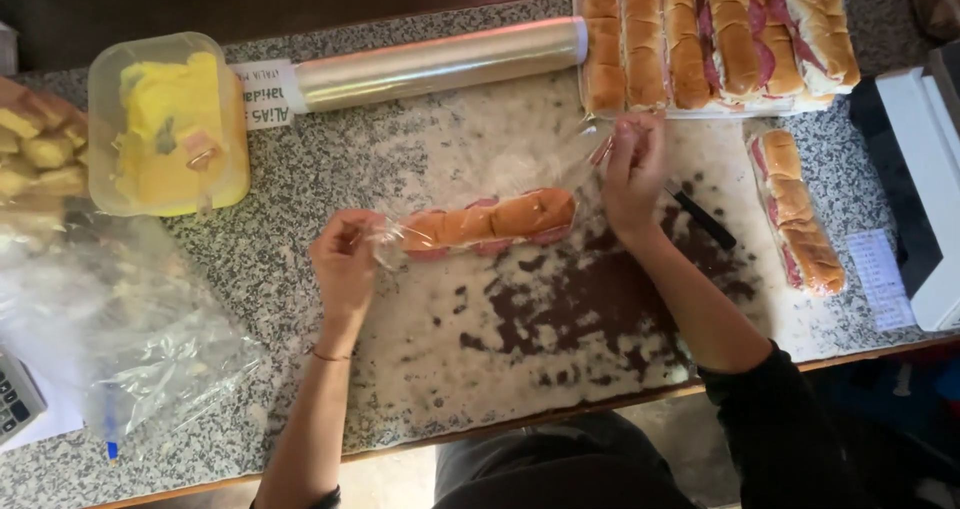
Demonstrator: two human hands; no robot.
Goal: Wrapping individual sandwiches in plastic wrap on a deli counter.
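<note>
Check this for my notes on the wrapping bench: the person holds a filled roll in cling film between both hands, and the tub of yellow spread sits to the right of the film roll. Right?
Not quite. The head view shows the tub of yellow spread to the left of the film roll, not the right. The rest holds: the left hand and right hand hold the filled roll in cling film.

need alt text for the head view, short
Two bare hands, left and right, stretch cling film over a long sandwich on a speckled counter. Behind it lie a film roll, a tray of sandwiches and a tub of yellow spread.
</note>
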